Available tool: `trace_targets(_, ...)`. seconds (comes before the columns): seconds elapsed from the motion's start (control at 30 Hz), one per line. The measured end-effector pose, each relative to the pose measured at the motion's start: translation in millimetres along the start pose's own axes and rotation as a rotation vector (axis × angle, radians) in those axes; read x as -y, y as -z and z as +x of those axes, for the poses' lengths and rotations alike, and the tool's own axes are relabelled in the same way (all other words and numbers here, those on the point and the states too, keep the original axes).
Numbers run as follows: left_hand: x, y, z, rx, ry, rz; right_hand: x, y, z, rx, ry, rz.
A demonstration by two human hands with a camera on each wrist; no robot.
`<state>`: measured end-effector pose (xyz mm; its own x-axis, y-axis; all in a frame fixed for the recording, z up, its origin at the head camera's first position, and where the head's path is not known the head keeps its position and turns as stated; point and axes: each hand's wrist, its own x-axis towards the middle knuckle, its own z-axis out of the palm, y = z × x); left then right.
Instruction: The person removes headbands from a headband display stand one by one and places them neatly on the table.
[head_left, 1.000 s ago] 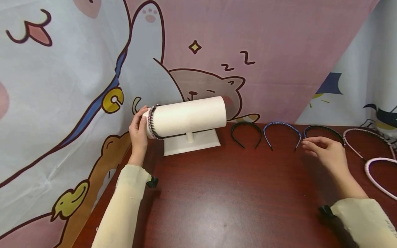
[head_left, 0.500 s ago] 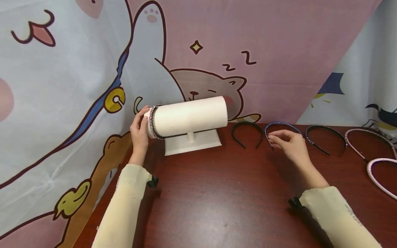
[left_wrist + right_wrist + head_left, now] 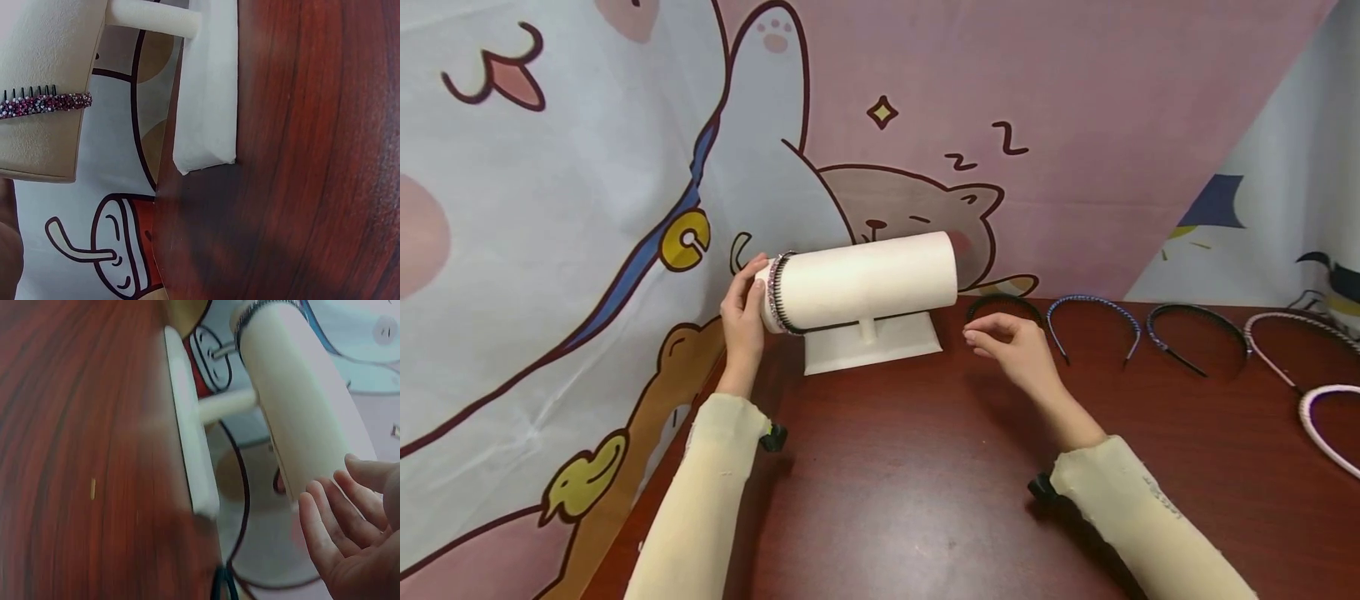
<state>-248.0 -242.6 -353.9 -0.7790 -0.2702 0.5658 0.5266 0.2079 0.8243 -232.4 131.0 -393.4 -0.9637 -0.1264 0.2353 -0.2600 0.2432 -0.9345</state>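
A white cylindrical headband display stand [image 3: 865,283] stands on the table. Near its left end sits a toothed headband [image 3: 778,292] covered in pink and silver glitter; the left wrist view shows the same glittery headband [image 3: 47,103] around the roll. My left hand [image 3: 744,312] grips the roll's left end, just beyond the headband. In the left wrist view only an edge of that hand shows. My right hand [image 3: 1011,342] hovers in front of a black headband [image 3: 1000,300], partly covering it. Its fingers [image 3: 331,519] are loosely bent, with nothing between them.
Along the back of the dark red wooden table [image 3: 925,467] lie a blue headband [image 3: 1093,298], a dark blue-black headband [image 3: 1198,308], a pale pink wrapped headband [image 3: 1292,315] and a light pink headband [image 3: 1311,408]. A cartoon-printed cloth [image 3: 1075,125] hangs behind.
My right hand has swept left across the table, from the dark blue-black headband past the blue one to the black one. My left hand has stayed at the roll's end.
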Motion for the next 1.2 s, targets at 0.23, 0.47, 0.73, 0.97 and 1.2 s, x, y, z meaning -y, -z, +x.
trace_targets(0.23, -1.5, 1.3, -0.1, 0.012, 0.021, 0.003, 17, -49, 2.0, 0.042, 0.063, -0.011)
trace_targets(0.47, -1.7, 3.2, 1.1, 0.025, 0.024, 0.006, 37, -107, 2.2, 0.07, 0.163, 0.008)
trace_targets(0.73, -2.2, 5.3, 0.2, 0.05, 0.011, 0.021, 41, -165, 1.6, 0.178, 0.13, 0.074)
trace_targets(0.97, 0.4, 5.1, 0.7, 0.064, -0.018, 0.013, 41, -200, 4.9, 0.101, 0.284, 0.072)
trace_targets(1.2, 1.9, 5.5, 0.8, 0.057, -0.042, 0.018, 56, -219, 21.4, -0.044, 0.489, -0.044)
